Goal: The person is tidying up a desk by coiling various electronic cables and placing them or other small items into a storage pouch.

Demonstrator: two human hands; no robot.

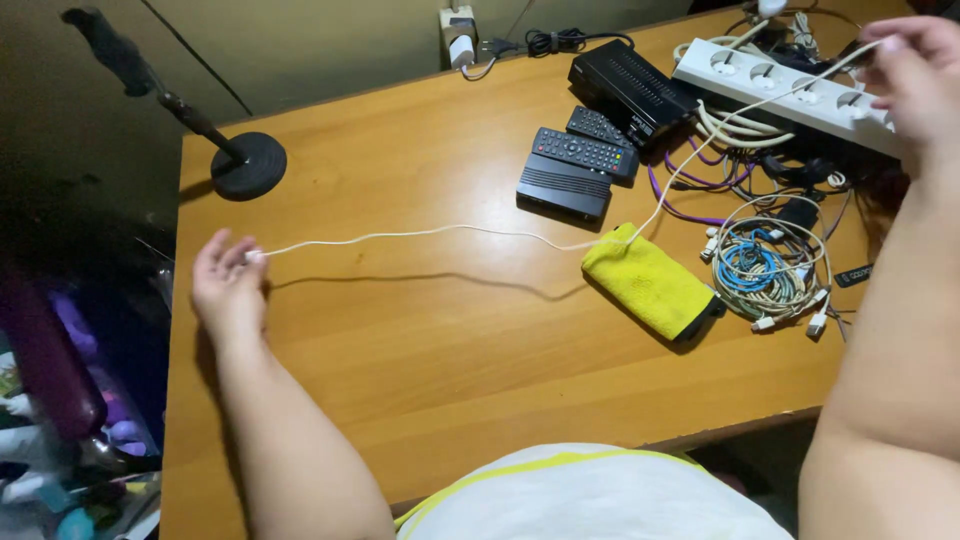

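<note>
A thin white cable (pixel 440 231) stretches across the wooden table (pixel 450 350), lifted slightly above it. My left hand (pixel 228 285) pinches one end at the table's left side. My right hand (pixel 915 75) holds the other end at the far right, above a white power strip (pixel 780 85). The cable passes over a yellow cloth (pixel 650 282) near its middle.
Two black remotes (pixel 585 150) and two black boxes (pixel 625 85) lie at the back centre. A tangle of coiled cables (pixel 765 265) sits right of the cloth. A black round-based stand (pixel 245 165) is at the back left. A plugged charger (pixel 460 35) is on the wall.
</note>
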